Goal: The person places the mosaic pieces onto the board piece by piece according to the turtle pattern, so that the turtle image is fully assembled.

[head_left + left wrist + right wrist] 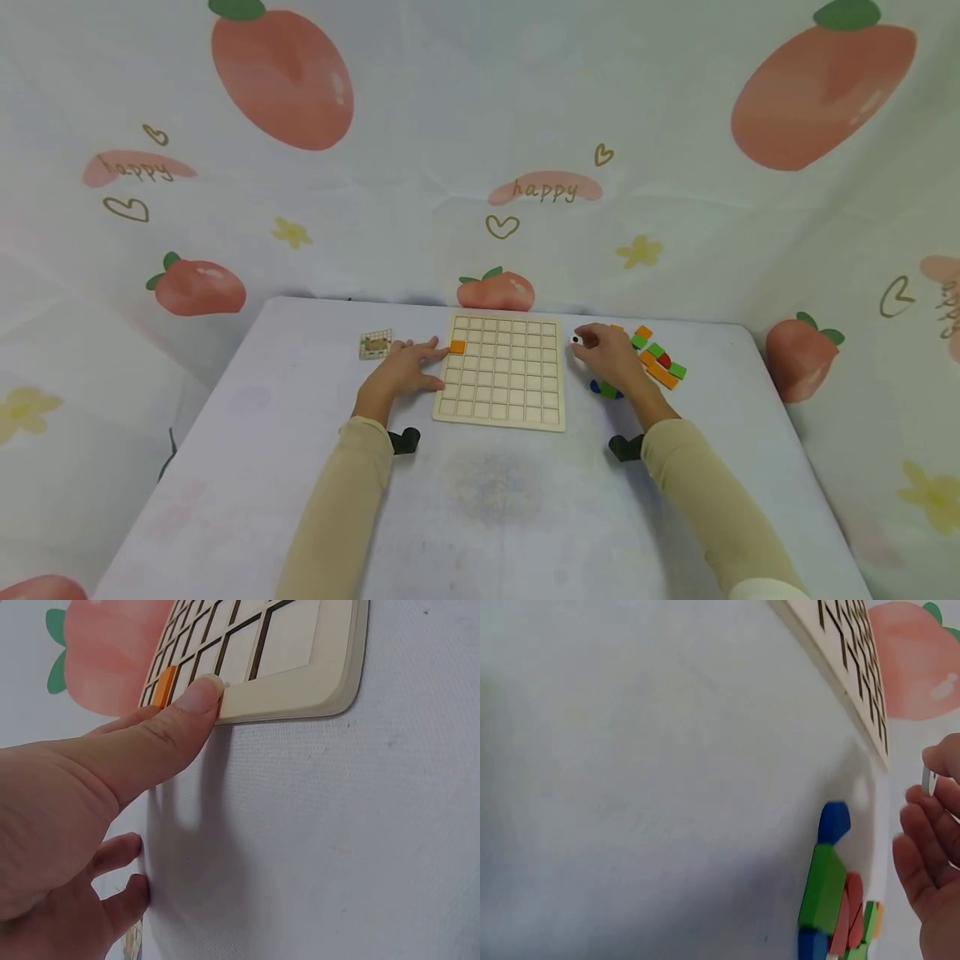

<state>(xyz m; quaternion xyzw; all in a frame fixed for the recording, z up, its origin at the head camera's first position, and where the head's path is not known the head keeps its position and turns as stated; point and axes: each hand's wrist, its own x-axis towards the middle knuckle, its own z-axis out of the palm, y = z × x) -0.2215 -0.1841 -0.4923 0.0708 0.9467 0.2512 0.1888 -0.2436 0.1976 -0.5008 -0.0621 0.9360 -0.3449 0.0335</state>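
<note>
A square wooden grid board (501, 377) lies on the table, with an orange square tile (457, 347) in a cell at its left edge. My left hand (405, 369) rests at that edge, fingers spread; the left wrist view shows its thumb (199, 696) touching the board's rim. Right of the board, my right hand (606, 352) is raised and pinches a small white disc with a black dot (576, 340) between thumb and fingers. In the right wrist view the white disc (928, 781) appears nearly edge-on.
Loose coloured pieces (662, 375), orange, green and red, lie beyond my right hand. Blue and green pieces (607, 389) sit beneath its wrist. A small printed card (376, 343) lies left of the board. A patterned cloth backdrop (465, 125) rises behind the table.
</note>
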